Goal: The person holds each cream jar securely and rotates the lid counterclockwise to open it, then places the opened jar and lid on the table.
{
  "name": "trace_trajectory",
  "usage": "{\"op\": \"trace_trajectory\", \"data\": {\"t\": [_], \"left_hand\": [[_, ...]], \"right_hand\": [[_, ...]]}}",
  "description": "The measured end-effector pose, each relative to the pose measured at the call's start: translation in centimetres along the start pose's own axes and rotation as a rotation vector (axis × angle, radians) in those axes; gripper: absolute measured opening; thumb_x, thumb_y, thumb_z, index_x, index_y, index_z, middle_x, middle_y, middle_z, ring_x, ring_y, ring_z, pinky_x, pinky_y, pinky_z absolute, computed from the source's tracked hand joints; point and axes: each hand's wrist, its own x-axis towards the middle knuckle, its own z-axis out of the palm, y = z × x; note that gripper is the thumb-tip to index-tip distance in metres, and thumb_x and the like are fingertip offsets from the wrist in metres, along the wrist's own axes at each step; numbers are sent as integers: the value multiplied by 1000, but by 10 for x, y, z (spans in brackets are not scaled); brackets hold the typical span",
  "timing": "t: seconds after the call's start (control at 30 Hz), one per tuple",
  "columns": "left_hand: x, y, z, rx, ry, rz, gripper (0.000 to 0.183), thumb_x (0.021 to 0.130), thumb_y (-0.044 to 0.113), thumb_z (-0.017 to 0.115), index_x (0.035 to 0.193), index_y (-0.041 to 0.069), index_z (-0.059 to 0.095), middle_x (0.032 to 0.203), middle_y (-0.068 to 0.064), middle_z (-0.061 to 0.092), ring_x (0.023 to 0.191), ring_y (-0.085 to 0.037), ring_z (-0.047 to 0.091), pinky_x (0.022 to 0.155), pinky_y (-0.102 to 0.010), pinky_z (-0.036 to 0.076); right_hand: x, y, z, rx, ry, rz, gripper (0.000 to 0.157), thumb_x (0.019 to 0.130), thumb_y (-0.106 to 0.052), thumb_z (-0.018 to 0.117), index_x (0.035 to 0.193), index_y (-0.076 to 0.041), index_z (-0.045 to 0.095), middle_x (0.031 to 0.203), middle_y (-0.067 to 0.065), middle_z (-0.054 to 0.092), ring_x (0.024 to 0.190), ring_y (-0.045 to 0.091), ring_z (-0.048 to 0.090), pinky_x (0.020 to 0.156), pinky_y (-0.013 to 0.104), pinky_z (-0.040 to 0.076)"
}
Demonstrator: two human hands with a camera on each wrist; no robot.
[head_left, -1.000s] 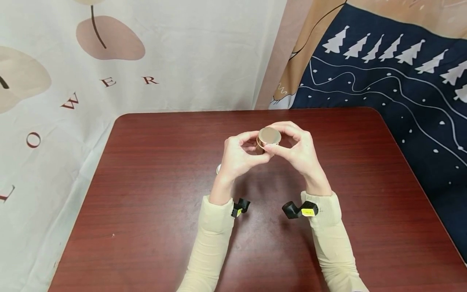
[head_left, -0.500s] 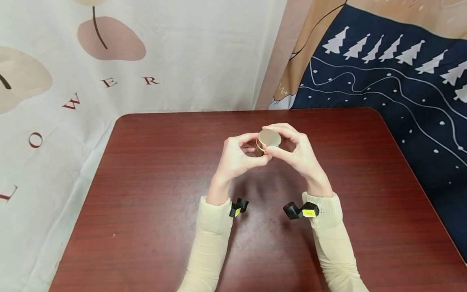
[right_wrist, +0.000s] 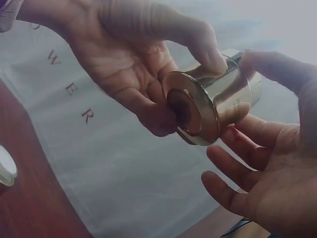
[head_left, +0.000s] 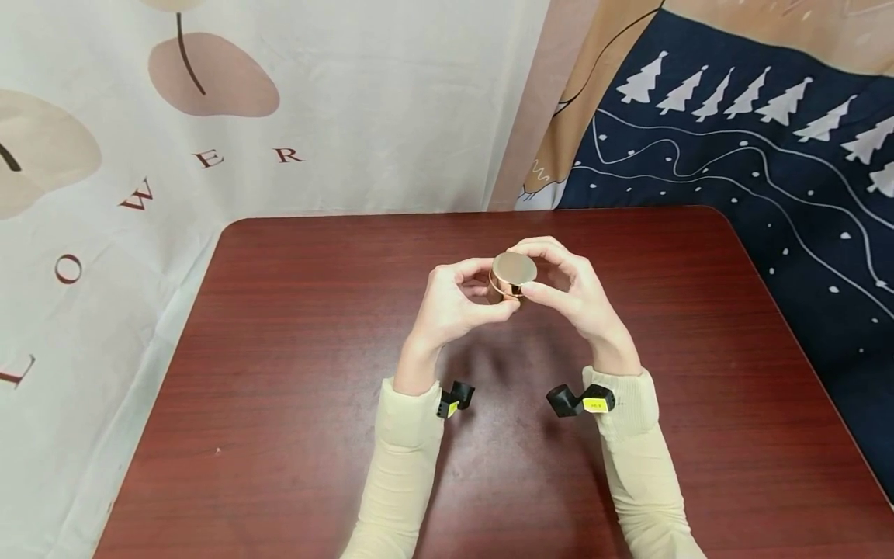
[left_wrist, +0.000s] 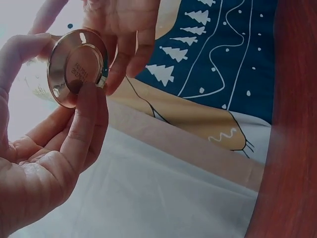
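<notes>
From the head view most of the small gold jar (head_left: 512,273) is hidden: only its round flat top and a strip of shiny side show between the fingers of the 2 hands. Whether that top is a cap or the jar's own end cannot be told from there. In the left wrist view bright backlight washes out the jar's body, so just 1 round end is clear. A small white round object (right_wrist: 6,167) lies on the desk at the left edge of the right wrist view, cut off by the frame, too partial to name.

The jar is a short metallic cylinder, gold to rose-gold, mirror bright. 1 end (left_wrist: 75,69) is a recessed disc with small dark stamped print, too fine to read. The other end, seen from the right wrist camera, flares into a wider rim (right_wrist: 194,113) around a dark recessed centre.

The jar is held in the air above the middle of the dark red desk (head_left: 293,373), between both grips. The left hand (head_left: 454,304) pinches it, thumb below and fingers curled over its left side. The right hand (head_left: 569,291) holds its right side, fingertips closed on the top edge and thumb on the near side.
</notes>
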Motion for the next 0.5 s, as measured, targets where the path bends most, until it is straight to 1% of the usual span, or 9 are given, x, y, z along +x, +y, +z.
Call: {"op": "trace_trajectory", "data": {"t": [0.07, 0.13, 0.23, 0.3, 0.37, 0.43, 0.5], "left_hand": [[1, -1, 0, 3, -1, -1, 37, 64, 0, 79, 99, -5, 68, 86, -12, 67, 77, -10, 61, 74, -30, 55], [1, -2, 1, 10, 5, -4, 37, 65, 1, 79, 100, -4, 68, 88, -12, 68, 78, -10, 61, 75, -30, 55], [2, -3, 3, 31, 17, -6, 37, 66, 3, 78, 101, -3, 68, 90, -11, 68, 79, -10, 61, 75, -28, 55], [2, -3, 4, 44, 22, -7, 38, 66, 4, 78, 101, -3, 68, 90, -11, 69, 79, -9, 61, 76, -27, 55], [3, -3, 4, 56, 25, -7, 38, 66, 5, 78, 101, -3, 68, 90, -11, 69, 79, -9, 61, 76, -27, 55], [3, -3, 5, 52, 23, -10, 37, 66, 4, 78, 101, -3, 68, 89, -12, 69, 79, -9, 61, 76, -27, 55], [2, -3, 5, 42, 19, -12, 37, 66, 3, 78, 101, -3, 68, 89, -12, 68, 78, -8, 60, 76, -27, 55]], "right_hand": [[-1, 1, 0, -19, -12, -4, 32, 83, 2, 60, 115, 6, 59, 114, 10, 56, 105, 24, 50, 84, 28, 47], [-2, 1, 2, -79, 19, -7, 37, 82, 2, 59, 119, 7, 56, 118, 11, 55, 107, 24, 50, 84, 29, 46], [-3, 0, 7, -203, 122, 13, 43, 78, 5, 64, 119, 6, 54, 117, 10, 56, 106, 22, 50, 83, 29, 45], [-3, -1, 10, -271, 192, 34, 43, 74, 7, 69, 114, 5, 55, 114, 8, 57, 103, 19, 51, 81, 29, 45], [-2, -4, 13, -303, 235, 44, 42, 70, 9, 73, 108, 6, 57, 111, 10, 57, 102, 17, 52, 80, 28, 45], [-1, -12, 17, -310, 240, 41, 38, 68, 13, 73, 103, 9, 58, 109, 16, 56, 101, 16, 52, 80, 27, 45], [-1, -17, 17, -303, 208, 16, 36, 69, 15, 71, 104, 11, 60, 109, 18, 56, 102, 16, 52, 80, 25, 46]]}}
